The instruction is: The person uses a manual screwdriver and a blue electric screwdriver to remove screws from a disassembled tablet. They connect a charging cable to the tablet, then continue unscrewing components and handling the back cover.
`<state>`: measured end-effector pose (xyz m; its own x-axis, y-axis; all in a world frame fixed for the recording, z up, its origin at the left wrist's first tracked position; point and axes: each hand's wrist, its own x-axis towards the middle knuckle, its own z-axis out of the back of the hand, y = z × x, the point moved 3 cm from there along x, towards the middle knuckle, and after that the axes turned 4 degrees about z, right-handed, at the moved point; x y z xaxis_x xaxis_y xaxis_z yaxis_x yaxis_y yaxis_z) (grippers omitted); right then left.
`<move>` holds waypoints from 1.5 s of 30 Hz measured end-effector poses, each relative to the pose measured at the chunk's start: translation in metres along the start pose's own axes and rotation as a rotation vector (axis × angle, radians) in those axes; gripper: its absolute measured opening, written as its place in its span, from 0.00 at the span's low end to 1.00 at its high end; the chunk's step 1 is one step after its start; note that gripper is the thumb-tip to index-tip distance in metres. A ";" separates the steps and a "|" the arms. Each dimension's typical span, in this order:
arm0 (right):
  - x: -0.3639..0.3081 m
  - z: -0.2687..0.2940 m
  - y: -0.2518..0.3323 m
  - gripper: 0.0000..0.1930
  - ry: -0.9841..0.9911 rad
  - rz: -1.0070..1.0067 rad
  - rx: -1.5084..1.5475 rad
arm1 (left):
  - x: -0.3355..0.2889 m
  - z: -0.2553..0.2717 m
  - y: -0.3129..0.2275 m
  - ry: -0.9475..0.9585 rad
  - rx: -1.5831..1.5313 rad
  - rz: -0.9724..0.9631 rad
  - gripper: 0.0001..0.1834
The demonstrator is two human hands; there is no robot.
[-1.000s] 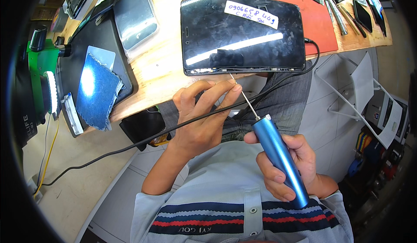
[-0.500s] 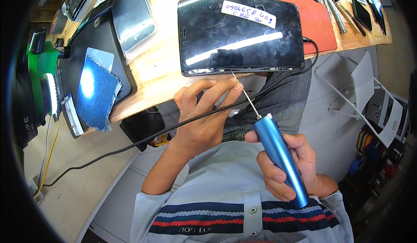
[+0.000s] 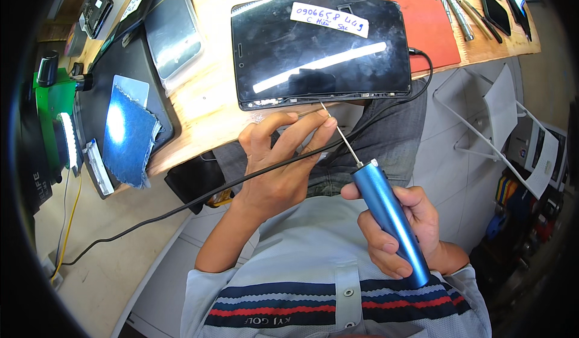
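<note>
A tablet [image 3: 319, 42] with a black glass front and a handwritten paper label lies at the near table edge. Along its near long side a narrow strip of inner parts is exposed. In my right hand [image 3: 392, 229] is a blue pen-shaped electric screwdriver [image 3: 392, 220], fingers wrapped round its body. The slim metal shaft reaches up to the tablet's exposed side. My left hand [image 3: 280, 163] has its fingers bent, with the fingertips closed at the shaft near its tip. A black cable [image 3: 241, 178] crosses over the left hand and leads round to a plug in the tablet's right side.
An orange-red mat [image 3: 431, 48] lies under the tablet's far right. Several slim tools [image 3: 461, 21] and a dark phone [image 3: 496, 13] are at the far right. On the left are a blue cloth [image 3: 129, 136], a clear-lidded case [image 3: 174, 36] and a green device [image 3: 51, 99]. A white folding rack [image 3: 500, 114] stands right.
The tablet and table appear shifted slightly left in the picture. Both hands and the screwdriver keep nearly the same pose, with the tip still at the tablet's near side.
</note>
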<state>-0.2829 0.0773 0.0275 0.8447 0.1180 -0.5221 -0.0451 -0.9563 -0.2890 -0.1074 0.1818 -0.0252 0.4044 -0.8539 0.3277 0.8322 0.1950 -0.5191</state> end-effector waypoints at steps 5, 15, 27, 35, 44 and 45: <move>-0.003 0.002 0.003 0.35 0.000 0.012 -0.004 | 0.000 -0.007 0.001 -0.022 -0.007 0.004 0.29; -0.010 0.006 0.009 0.35 0.002 0.047 -0.026 | 0.006 -0.012 -0.005 0.023 0.046 -0.013 0.27; -0.013 0.012 0.013 0.36 0.023 0.055 -0.041 | 0.006 -0.016 -0.004 0.045 0.122 -0.007 0.29; -0.016 0.015 0.014 0.35 0.023 0.081 -0.054 | 0.006 -0.020 -0.009 0.009 0.207 -0.035 0.28; -0.018 0.016 0.016 0.32 0.000 0.118 -0.140 | 0.011 -0.023 -0.012 0.018 0.223 -0.065 0.28; -0.019 0.016 0.017 0.32 -0.004 0.121 -0.143 | 0.011 -0.023 -0.012 0.025 0.225 -0.067 0.29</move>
<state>-0.3078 0.0635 0.0199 0.8356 0.0009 -0.5493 -0.0692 -0.9919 -0.1068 -0.1212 0.1586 -0.0339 0.3386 -0.8795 0.3344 0.9215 0.2382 -0.3068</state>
